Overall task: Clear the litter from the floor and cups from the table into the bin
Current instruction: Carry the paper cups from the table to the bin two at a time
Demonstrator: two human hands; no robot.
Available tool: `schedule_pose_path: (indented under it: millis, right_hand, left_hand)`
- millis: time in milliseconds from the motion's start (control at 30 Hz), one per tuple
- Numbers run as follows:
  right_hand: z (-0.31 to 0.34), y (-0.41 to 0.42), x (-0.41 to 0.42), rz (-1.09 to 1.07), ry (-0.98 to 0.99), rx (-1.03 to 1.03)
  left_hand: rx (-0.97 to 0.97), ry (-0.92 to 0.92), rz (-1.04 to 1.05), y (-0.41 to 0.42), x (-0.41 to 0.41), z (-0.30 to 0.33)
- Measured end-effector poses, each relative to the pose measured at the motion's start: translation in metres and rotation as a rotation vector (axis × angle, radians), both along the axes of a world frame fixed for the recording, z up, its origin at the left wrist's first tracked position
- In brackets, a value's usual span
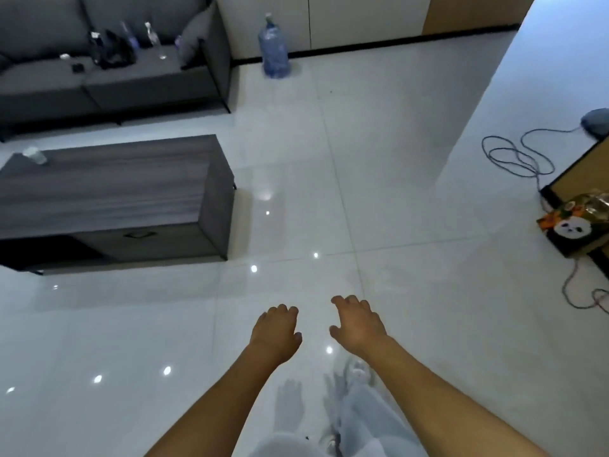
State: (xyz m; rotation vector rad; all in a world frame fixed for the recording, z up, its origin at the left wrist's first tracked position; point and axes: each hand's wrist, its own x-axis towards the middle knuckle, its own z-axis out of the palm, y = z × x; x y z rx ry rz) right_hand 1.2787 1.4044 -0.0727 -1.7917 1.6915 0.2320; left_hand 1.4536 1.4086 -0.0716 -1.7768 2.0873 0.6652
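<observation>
**Empty hands over a bare stretch of tile**

The floor (379,179) takes up most of the room: pale glossy tiles, dotted with small reflections of ceiling lights, darker in a band along the right. Against the far wall at the left sits a grey sofa (99,80), its seat strewn with a dark bag (113,49), two clear bottles (155,39) and a few small bits I can't make out. In front of the sofa, nearer to us, stands the table (108,196), a low dark wood-grain block with a drawer handle on its near face. By the skirting beyond the sofa's end stands a big blue water jug (273,49), upright. At the right edge there is a wooden cabinet (580,173), a loose blue cable (517,156) coiled on the tiles beside it, and a panda bag (576,222) propped at its corner.

The person's two bare forearms reach forward from the bottom of view, over pale trousers. The left hand (275,329) and the right hand (357,323) hang palm-down side by side, slightly apart, fingers loose and a little bent, holding nothing and touching nothing.

Smallest of all, one cup (34,155) stands at the table's far left corner, pale and translucent, well away from both hands. A tiny dark speck lies on the tiles past the jug; what it is I can't tell.
</observation>
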Motion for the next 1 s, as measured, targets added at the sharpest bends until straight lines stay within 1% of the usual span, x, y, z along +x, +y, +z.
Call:
schedule_pose_path:
  millis: [100,200,333,433,600,833,1000]
  right_hand:
    - [-0.007,-0.064,0.009,0.053,0.017,0.020]
    - [-0.014,-0.146,0.016,0.087,0.016,0.008]
    - [-0.008,-0.250,0.030,0.119,0.020,0.009]
    - [0.001,-0.329,0.041,0.156,0.023,-0.022]
    - [0.005,-0.443,0.076,0.202,0.036,-0.032]
    - [-0.005,-0.618,0.149,0.252,0.049,-0.036]
    - [0.005,-0.732,0.208,0.263,0.044,-0.016]
  left_hand:
    - [-0.005,0.025,0.069,-0.057,0.015,-0.005]
    - [-0.015,0.042,0.132,-0.131,0.028,-0.010]
    - [0.001,0.045,0.206,-0.226,0.041,-0.005]
    - [-0.044,0.061,0.261,-0.299,0.051,0.002]
    - [-0.077,0.074,0.281,-0.403,0.079,0.003]
    - [-0.069,0.081,0.319,-0.576,0.161,-0.009]
    - [-0.076,0.062,0.322,-0.696,0.221,0.002]
